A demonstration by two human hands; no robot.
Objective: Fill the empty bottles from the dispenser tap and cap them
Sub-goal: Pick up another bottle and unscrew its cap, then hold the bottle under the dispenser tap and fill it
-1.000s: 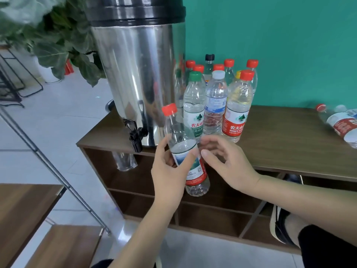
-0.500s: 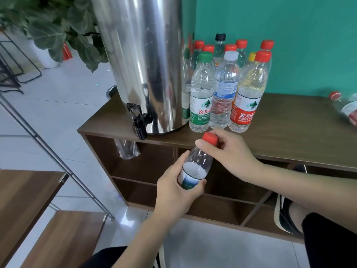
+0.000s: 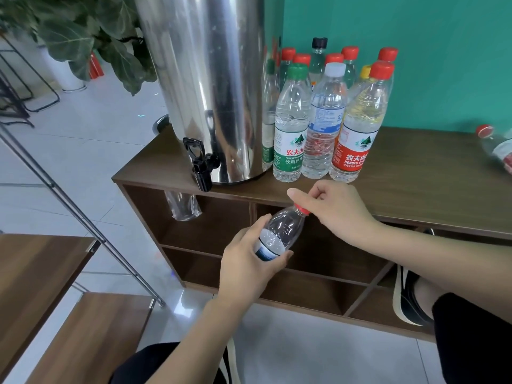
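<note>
we hold a small clear bottle (image 3: 279, 231) in the air in front of the cabinet (image 3: 415, 167), tilted so its neck points up and to the right. our left hand (image 3: 249, 270) wraps around the lower half of the bottle, the fingers (image 3: 259, 224) curled over its label and the thumb pressed against the near side. our right hand (image 3: 338, 209) sits at the top of the bottle, its fingers clenched round the red cap (image 3: 302, 209), the thumb stretched out over the cap's far side. whether the cap is tight or loose on the neck we cannot tell.

just beyond our right fingers, on the counter, stands a cluster of capped bottles (image 3: 332, 117): a green-capped one, a white-capped one and a red-capped one in the front row, more red caps, a yellow cap and a black cap behind. up and to the left of our left fingers is the steel dispenser (image 3: 205, 79), and its black tap (image 3: 201, 163) hangs over the counter's front edge. a clear plastic bag (image 3: 182, 205) hangs under the tap. far off to the right of our right hand another red-capped bottle (image 3: 496, 145) lies on its side on the counter. a leafy plant (image 3: 83, 31) stands behind the dispenser, well to the left.
</note>
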